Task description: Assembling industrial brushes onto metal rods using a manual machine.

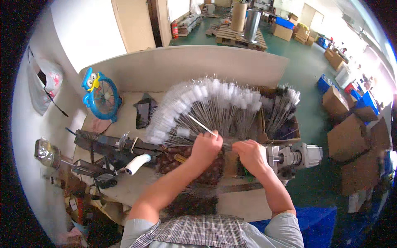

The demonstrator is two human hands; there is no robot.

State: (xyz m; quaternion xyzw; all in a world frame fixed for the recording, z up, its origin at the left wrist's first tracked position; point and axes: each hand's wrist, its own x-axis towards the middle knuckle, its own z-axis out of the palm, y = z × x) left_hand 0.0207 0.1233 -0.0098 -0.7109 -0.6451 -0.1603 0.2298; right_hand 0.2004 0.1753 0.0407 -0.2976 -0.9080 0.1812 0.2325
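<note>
A large fan of wire-stemmed brushes [215,101] with white bristle tufts lies across the middle of the bench, tufts pointing away from me. At their near side my left hand [205,149] is closed, with a thin white stick [200,124] slanting up and left from its fingers. My right hand [252,156] is pinched just right of it, beside the metal machine head [284,159]; what sits between its fingertips is too small to make out. Under and beside my left forearm lies a dark patterned cloth [173,159].
A cardboard box [282,136] with more brushes stands right of the fan. A blue cartoon-figure fan [101,97], a dark phone-like object [143,113] and a white-wrapped handle [137,164] are on the left. A low panel [186,64] closes the bench's far side.
</note>
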